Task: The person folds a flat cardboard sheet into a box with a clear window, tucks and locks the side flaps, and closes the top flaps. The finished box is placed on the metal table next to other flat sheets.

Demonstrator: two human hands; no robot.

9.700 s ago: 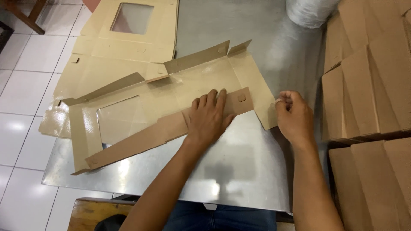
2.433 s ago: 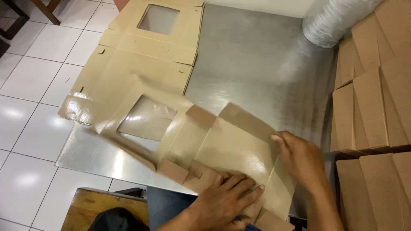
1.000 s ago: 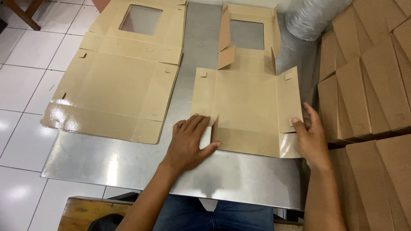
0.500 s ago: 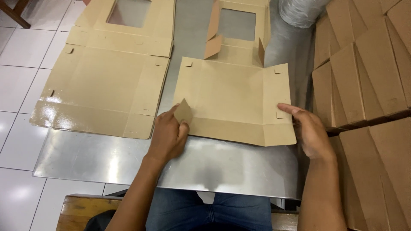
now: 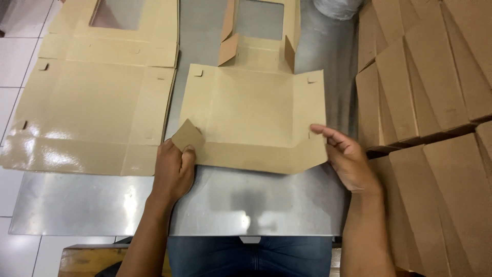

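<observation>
One flat brown cardboard box blank (image 5: 253,115)

A packing workshop, by the look of it: a bare sheet-metal worktable (image 5: 246,205) fills the middle of the frame, stacks of flat brown cardboard blanks (image 5: 430,92) crowd the right edge, unfolded window-box blanks (image 5: 102,87) lie upper left, over white floor tiles (image 5: 15,56).

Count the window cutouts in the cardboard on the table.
2. One window is in the flat sheet at top left; the other window is in the box piece at top centre, beyond both hands. Both are cut off by the frame's top edge.
</observation>
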